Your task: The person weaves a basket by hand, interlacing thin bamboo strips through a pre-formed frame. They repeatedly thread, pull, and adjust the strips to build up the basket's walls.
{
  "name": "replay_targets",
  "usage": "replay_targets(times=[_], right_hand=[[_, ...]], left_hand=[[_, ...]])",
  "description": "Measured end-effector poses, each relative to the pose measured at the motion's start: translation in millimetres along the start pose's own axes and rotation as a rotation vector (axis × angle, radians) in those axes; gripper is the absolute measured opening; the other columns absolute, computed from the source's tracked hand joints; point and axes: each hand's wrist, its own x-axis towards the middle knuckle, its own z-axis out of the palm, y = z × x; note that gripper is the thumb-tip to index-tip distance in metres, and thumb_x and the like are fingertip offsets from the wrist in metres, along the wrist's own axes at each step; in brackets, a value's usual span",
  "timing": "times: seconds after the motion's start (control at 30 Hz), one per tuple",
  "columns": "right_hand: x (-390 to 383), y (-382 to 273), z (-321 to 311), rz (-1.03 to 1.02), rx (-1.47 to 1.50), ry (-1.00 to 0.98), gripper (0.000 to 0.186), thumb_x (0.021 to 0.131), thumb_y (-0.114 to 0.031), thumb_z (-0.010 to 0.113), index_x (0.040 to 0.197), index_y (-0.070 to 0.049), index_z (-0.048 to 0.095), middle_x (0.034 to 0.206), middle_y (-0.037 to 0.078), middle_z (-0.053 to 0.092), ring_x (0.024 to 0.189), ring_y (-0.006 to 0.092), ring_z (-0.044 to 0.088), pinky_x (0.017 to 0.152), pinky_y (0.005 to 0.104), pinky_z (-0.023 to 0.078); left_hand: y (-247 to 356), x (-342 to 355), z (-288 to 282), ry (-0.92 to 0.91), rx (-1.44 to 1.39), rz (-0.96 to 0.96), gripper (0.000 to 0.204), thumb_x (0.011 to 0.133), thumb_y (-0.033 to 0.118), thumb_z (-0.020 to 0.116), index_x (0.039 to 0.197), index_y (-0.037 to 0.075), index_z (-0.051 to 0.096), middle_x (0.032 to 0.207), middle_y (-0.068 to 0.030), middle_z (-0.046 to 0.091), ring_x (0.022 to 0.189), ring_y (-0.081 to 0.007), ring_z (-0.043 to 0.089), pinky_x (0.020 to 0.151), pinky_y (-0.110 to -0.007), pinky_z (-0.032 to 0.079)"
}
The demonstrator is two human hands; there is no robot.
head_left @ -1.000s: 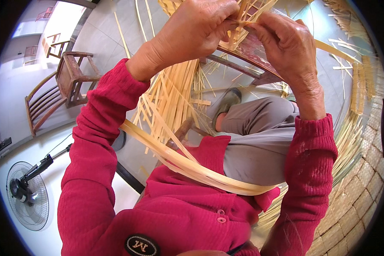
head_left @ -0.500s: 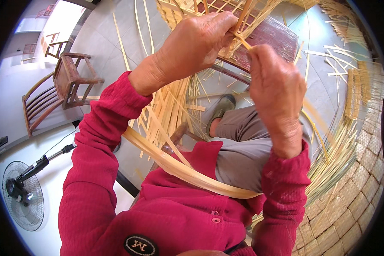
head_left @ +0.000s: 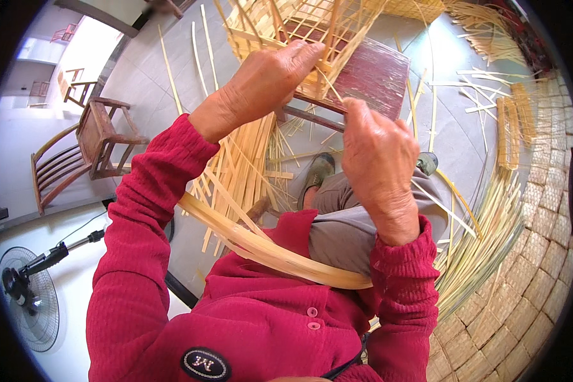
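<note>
At the top centre a half-woven bamboo basket (head_left: 337, 25) with upright stakes rests on a worn red wooden bench (head_left: 375, 70). My left hand (head_left: 264, 79) is closed on the near corner of its weave, covering part of it. A thin bamboo strip (head_left: 331, 86) runs from that corner down to my right hand (head_left: 378, 159), whose fingers are closed on it, lower and to the right, over my raised knee. A bent band of long pale strips (head_left: 273, 261) lies across my lap.
A heap of flat strips (head_left: 235, 172) lies left of my legs. A wooden chair (head_left: 98, 130) and a standing fan (head_left: 25, 293) are at left. Thinner strip bundles (head_left: 483, 235) and woven matting (head_left: 528, 274) are at right, with loose strips scattered on the tiled floor.
My right hand has come down and toward me, drawing out the strip. My left hand has shifted slightly down-left in view, and more of the basket and bench shows.
</note>
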Motion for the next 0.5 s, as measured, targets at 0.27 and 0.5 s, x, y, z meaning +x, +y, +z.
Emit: replay_targets(times=[0.27,0.5], right_hand=[[-52.4,23.7,-33.4,0.14,-0.173,0.018,0.041,0.085,-0.016,0.072,0.124,-0.011,0.062,0.092,0.008,0.071,0.084,0.0271,0.067,0.08,0.0386,0.046],[-143.7,130.6,-82.8,0.29,-0.24,0.729,0.026,0.096,-0.014,0.066,0.121,-0.006,0.066,0.107,0.013,0.071,0.093,0.0263,0.068,0.081,0.0357,0.053]], left_hand=[[20.1,42.8,24.9,0.021,-0.058,0.091,0.048,0.082,-0.001,0.059,0.13,-0.008,0.053,0.117,-0.0231,0.065,0.098,-0.0362,0.069,0.081,-0.041,0.059],[-14.8,45.6,52.0,0.017,0.209,0.124,0.026,0.101,0.017,0.058,0.126,0.011,0.053,0.127,-0.0084,0.063,0.086,-0.0339,0.072,0.061,-0.044,0.055]])
